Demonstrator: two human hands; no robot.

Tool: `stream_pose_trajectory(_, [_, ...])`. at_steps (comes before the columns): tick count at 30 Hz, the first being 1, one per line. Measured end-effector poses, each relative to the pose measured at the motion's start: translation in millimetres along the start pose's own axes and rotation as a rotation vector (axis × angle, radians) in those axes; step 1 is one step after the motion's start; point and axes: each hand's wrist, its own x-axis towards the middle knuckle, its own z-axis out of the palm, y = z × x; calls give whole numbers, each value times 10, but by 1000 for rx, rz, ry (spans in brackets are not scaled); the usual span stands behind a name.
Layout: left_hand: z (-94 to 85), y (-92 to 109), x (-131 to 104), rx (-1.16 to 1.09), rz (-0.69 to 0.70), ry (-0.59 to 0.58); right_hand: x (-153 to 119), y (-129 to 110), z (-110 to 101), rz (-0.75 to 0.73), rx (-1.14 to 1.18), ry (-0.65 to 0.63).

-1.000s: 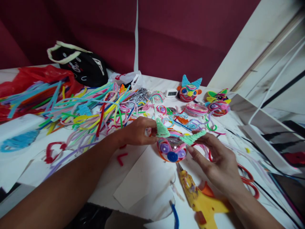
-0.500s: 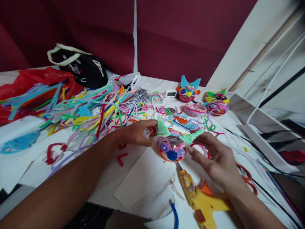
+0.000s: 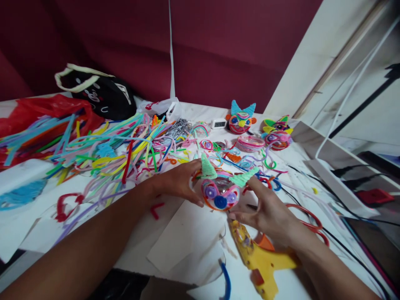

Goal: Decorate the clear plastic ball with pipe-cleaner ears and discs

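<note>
A round face ornament (image 3: 220,196) has purple eyes, a blue nose and pink and orange edging. Two mint-green pointed ears stand on it, the left ear (image 3: 208,167) upright and the right ear (image 3: 244,177) leaning outward. My left hand (image 3: 183,183) holds the ornament's left side, fingers behind it and thumb near its lower edge. On the other side, my right hand (image 3: 265,208) has its fingers by the right ear and its thumb at the ornament's lower right. Just below lies a yellow glue gun (image 3: 262,260), partly under my right wrist.
Pipe cleaners (image 3: 125,146) heap at the left beside a red bag (image 3: 62,108). Finished faces (image 3: 241,121) stand at the back. Orange-handled scissors (image 3: 308,216), cables and a white power strip (image 3: 340,187) lie right. A blue pipe cleaner (image 3: 226,281) lies in front.
My right thumb has moved down from beside the right ear to the ornament's lower right edge. My left thumb has also shifted lower. The whole view has shifted slightly.
</note>
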Motion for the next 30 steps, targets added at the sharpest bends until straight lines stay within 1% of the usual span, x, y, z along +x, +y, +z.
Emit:
stream_pose_trajectory(3, [65,-47,11,-38,-7,40,27,-21,9,13,11,-29])
stream_pose_trajectory(6, [103,-59,13,-54,-41,38,54,-51,4,15,39,-29])
stream_pose_trajectory(9, [111,-27,16,-90,-55,43,69,-58,5,-17,45,-13])
stream_pose_trajectory(13, [101,33,24,-153,-80,74,73,-49,11,-5,25,3])
stream_pose_trajectory(17, [97,32,26,-99,-119,95,69,-56,2,-20,3,23])
stream_pose_trajectory(21, [100,-1,18,-55,-64,140,59,-61,-23,-44,-22,40])
stream_pose_trajectory(24, [100,25,13,-137,-30,155,50,-52,-42,-78,-17,59])
stream_pose_trajectory(27, [103,93,11,-277,-21,171,42,-52,-63,-122,4,63])
stream_pose_trajectory(30, [107,171,5,-412,-25,161,40,-73,-88,-177,46,80])
